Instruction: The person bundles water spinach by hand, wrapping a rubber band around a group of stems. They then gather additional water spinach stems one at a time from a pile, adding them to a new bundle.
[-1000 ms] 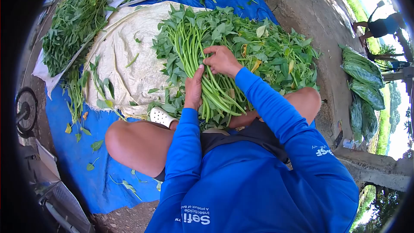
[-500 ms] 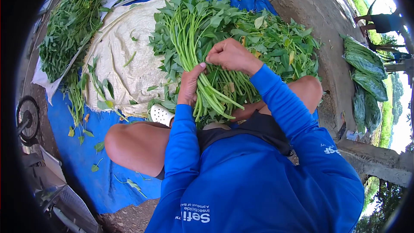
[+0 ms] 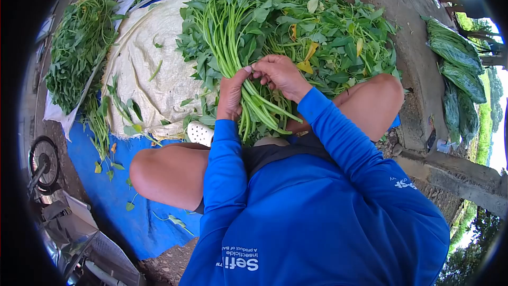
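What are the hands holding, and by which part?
A bunch of long green leafy stalks, held by its bare stems: the left hand wraps around them, the right hand grips beside it.

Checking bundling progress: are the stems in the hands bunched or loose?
Bunched: the left hand wraps the green stems, cut ends together; the right hand curls onto them too.

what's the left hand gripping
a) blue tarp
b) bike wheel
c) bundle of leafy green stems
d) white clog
c: the left hand is closed around the bundle of leafy green stems, and the right hand curls onto the same bundle.
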Motion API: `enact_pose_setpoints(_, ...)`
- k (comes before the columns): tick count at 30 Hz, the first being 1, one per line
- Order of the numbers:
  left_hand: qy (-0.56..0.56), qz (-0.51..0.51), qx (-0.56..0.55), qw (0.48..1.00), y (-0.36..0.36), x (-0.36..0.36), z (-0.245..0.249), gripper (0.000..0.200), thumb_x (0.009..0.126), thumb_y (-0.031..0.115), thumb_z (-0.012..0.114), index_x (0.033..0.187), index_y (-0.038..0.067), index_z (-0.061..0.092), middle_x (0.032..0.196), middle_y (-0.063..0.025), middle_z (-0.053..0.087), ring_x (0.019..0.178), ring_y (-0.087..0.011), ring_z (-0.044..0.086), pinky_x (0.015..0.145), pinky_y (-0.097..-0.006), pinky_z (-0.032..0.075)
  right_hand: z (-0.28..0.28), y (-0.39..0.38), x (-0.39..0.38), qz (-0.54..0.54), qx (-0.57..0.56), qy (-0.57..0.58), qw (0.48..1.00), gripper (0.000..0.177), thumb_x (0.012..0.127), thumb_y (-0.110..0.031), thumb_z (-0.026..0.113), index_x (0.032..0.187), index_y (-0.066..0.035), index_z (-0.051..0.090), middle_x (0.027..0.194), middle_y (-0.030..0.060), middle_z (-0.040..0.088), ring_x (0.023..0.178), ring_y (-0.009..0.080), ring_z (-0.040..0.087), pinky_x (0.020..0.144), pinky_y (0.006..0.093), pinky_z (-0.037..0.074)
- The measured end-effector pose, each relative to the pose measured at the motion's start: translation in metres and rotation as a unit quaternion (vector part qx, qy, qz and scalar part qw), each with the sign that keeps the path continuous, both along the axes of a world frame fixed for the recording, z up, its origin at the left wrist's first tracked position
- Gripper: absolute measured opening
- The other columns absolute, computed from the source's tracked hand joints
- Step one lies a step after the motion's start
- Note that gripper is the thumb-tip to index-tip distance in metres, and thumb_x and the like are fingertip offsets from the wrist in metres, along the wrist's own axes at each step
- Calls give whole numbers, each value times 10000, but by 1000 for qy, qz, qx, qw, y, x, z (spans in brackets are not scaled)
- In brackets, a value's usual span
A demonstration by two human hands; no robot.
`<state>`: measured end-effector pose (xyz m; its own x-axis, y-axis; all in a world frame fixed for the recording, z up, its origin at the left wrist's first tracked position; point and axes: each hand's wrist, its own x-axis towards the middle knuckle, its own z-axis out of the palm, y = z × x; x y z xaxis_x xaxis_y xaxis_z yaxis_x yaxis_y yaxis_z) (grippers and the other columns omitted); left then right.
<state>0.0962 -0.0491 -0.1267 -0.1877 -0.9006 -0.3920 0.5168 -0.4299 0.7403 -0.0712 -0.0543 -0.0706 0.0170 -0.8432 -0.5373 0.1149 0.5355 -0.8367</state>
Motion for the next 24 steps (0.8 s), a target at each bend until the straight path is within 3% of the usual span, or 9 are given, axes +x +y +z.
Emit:
enact_pose_setpoints(7,-14,-33,-31,999,3,-3,-2,271,929,152,801,1154,16,735,1006,-40,738,857,-129,678,762,-277,552,-2,-6,-3,40,4,29,999,214,915,-234,803,903,-35,724,804,30,714,651,82,616,481,253,424)
enact_pose_setpoints(10,-29,-53,-40,997,5,-4,-2,327,952,215,781,1202,19,706,1023,-48,734,872,-147,681,753,-290,563,-17,-5,-12,43,20,-36,998,175,978,-237,782,973,-70,730,898,13,743,711,69,660,551,227,468)
enact_pose_setpoints(16,-9,-17,17,1000,3,-1,-6,227,957,231,774,1075,53,697,933,-40,708,783,-154,684,687,-298,583,-17,30,-10,-89,26,-188,978,167,1085,-224,667,1162,-83,620,1039,40,745,857,118,693,680,262,526)
enact_pose_setpoints(20,26,53,85,995,3,-5,2,187,936,213,788,959,35,734,824,-45,698,686,-150,646,659,-288,535,-21,48,-17,-124,0,-329,936,155,1088,-223,662,1150,-90,611,999,50,716,852,143,680,704,278,535)
enact_pose_setpoints(24,-6,131,65,989,-8,2,-2,205,927,219,792,935,27,721,821,-46,692,721,-150,643,655,-321,527,-16,67,-39,-25,22,-220,975,153,1083,-225,673,1108,-86,613,968,48,690,807,124,661,737,273,560)
